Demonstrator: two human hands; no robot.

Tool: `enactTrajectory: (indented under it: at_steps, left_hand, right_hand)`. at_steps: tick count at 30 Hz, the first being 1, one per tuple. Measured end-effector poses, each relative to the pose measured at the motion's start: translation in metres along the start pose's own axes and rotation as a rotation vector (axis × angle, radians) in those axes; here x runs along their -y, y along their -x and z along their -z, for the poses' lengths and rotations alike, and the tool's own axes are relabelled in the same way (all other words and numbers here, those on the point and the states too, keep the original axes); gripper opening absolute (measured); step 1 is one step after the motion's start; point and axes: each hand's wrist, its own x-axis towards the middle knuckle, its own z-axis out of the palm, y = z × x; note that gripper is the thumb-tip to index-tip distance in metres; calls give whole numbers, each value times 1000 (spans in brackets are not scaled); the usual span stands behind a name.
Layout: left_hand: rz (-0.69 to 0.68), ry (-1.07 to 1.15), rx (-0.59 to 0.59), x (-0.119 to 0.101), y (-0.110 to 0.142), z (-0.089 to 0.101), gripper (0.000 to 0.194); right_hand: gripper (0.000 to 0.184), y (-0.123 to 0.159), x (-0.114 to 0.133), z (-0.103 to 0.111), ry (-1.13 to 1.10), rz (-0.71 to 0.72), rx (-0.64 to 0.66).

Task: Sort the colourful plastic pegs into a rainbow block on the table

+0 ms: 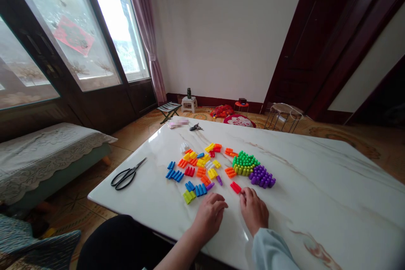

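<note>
My right hand is at the near end of a short row of red cap-like plastic pieces, its thumb and fingertips closed on that end. My left hand hovers over or rests on the table near the blue pieces, fingers loosely bent, with nothing visible in them. Small groups of orange, yellow and lime green pieces lie scattered ahead of it. Two purple pieces lie singly. Upright green pieces and purple pieces form tight clusters beyond my right hand.
Black-handled scissors lie on the left of the white marble-patterned table. A dark tool and a pale pinkish item are near the far edge. Stools stand beyond, and a cloth-covered bench is at left.
</note>
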Motion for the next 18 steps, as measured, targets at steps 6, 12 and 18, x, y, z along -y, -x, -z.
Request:
enactTrajectory:
  at_steps: [6, 12, 18]
  left_hand:
    - [260, -422, -243, 29, 17, 27, 45]
    - [353, -475, -159, 67, 2, 19, 38]
    - [320, -491, -189, 68, -15, 18, 31]
  right_hand:
    - [10, 1, -1, -2, -20, -1, -8]
    - [11, 1, 1, -2, -28, 10, -28]
    - [17, 2, 7, 5, -36, 140, -29]
